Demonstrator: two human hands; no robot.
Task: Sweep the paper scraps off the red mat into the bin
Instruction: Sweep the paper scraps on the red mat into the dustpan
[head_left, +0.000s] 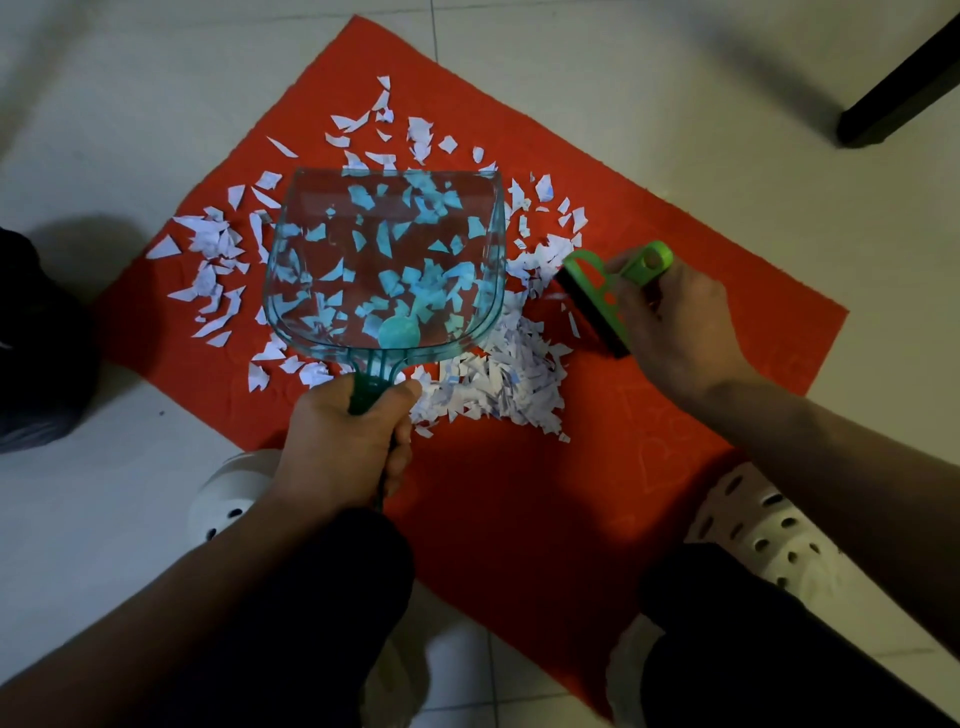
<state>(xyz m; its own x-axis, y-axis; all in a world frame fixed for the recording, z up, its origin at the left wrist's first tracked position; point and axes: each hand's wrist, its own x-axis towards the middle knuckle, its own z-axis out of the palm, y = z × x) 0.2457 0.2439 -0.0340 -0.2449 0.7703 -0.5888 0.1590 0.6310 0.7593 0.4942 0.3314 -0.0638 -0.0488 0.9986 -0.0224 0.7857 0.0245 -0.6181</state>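
Still scattered across the red mat (649, 322), white paper scraps (498, 379) are seen in two groupings: a dense heap gathered near the mat's middle, just beside the dustpan's right rear corner, and a looser spread fanning out toward the mat's left and far edges. A translucent teal dustpan (384, 260) is held low over the mat, and many scraps are visible through its clear floor; whether any lie inside the pan or all beneath it cannot be told. The dustpan's dark green handle is gripped in the fist of the left hand (343, 447). A green hand brush (608, 296) with a dark bristle strip is clasped by its handle in the curled fingers of the right hand (675, 322), the bristles set at the right edge of the scrap heap. The mat is laid on a pale tiled floor (675, 104), with white perforated clogs (763, 535) planted at its near edge and a dark furniture leg (893, 98) at upper right. A dark rounded object at the left edge (36, 338) may be the bin, though this cannot be confirmed. The work is judged to be at an early-to-middle stage: gathering is partly done, while most scraps remain to be swept up and emptied.
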